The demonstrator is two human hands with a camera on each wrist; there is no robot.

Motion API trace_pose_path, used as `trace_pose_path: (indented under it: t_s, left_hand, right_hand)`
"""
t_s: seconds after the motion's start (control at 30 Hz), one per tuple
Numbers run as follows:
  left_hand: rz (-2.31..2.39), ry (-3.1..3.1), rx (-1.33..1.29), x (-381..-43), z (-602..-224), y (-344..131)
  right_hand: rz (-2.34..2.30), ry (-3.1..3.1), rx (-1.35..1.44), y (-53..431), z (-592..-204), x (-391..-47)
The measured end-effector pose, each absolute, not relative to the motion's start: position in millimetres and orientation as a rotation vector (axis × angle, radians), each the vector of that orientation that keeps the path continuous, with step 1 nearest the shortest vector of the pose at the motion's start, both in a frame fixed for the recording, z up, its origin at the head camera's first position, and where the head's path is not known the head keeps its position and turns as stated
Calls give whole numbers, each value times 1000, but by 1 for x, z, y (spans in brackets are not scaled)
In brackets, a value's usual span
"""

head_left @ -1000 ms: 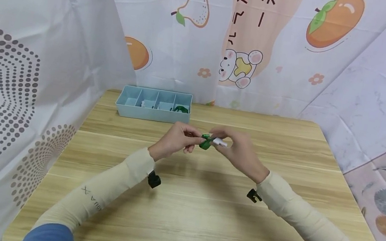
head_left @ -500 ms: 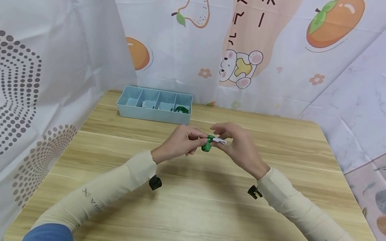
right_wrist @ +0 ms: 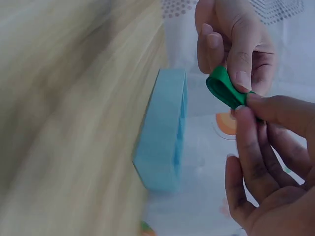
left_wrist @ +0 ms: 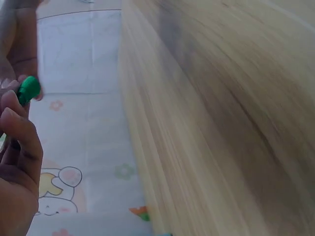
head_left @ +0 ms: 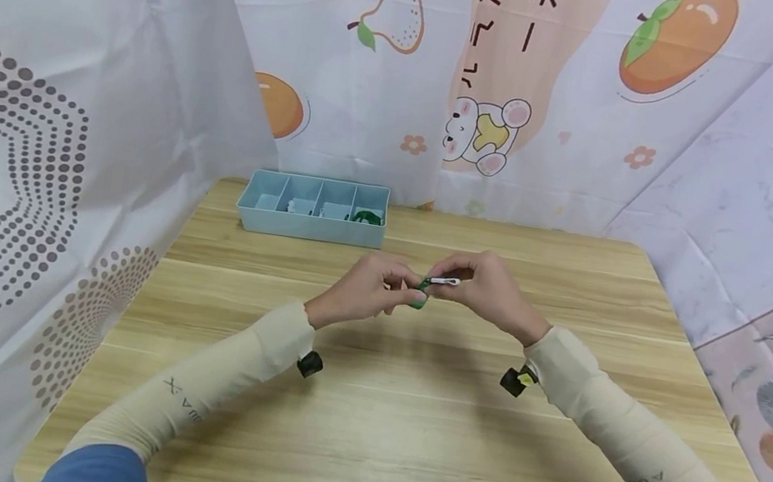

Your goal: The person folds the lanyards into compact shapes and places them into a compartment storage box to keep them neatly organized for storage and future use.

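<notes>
A green ribbon (right_wrist: pixel 222 84) is bent into a loop between both hands above the table. My left hand (head_left: pixel 366 287) pinches it from the left, thumb against the loop. From the other side my right hand (head_left: pixel 495 294) pinches the ribbon's gathered end between thumb and forefinger. A slim white piece with a looped end (head_left: pixel 446 281) sticks out along the right fingers; its kind cannot be made out. In the left wrist view the green loop (left_wrist: pixel 30 88) peeks out past the fingertips, most of it hidden by them.
A light blue box (head_left: pixel 313 228) with several compartments stands at the table's back left. Green ribbon (head_left: pixel 367 218) lies in its rightmost compartment, small white pieces (head_left: pixel 299 207) in others. Printed curtains rise behind the wooden table (head_left: pixel 385 443) and at both sides.
Both hands have shifted slightly to the right. The green loop has turned and is now more covered by the left fingers; the white piece has turned, its looped end now showing.
</notes>
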State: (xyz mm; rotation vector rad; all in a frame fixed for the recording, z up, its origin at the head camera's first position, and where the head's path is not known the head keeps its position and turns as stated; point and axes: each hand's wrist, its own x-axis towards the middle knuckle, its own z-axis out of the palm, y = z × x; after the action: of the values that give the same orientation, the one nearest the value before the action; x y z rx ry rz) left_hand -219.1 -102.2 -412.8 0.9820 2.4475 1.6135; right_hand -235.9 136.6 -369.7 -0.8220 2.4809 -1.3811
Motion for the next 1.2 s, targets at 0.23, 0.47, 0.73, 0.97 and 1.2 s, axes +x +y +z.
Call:
trace_pose_path:
  t_s: [0.23, 0.47, 0.73, 0.97, 1.2]
  left_hand:
    - [1866, 2177, 690, -220, -415, -104]
    - [1809, 2242, 574, -222, -416, -103]
    - [1827, 2272, 556, -223, -415, -103]
    - [1900, 2322, 645, -224, -413, -101]
    - [2023, 2237, 469, -224, -417, -98]
  right_hand:
    - [-1647, 2133, -431, 133, -385, -236]
    - [-1583, 2232, -478, 132, -390, -235]
    - [-1420, 2307, -644, 131, -393, -234]
    - [-1606, 2266, -503, 131, -397, -233]
    - [-1763, 2208, -443, 123, -405, -226]
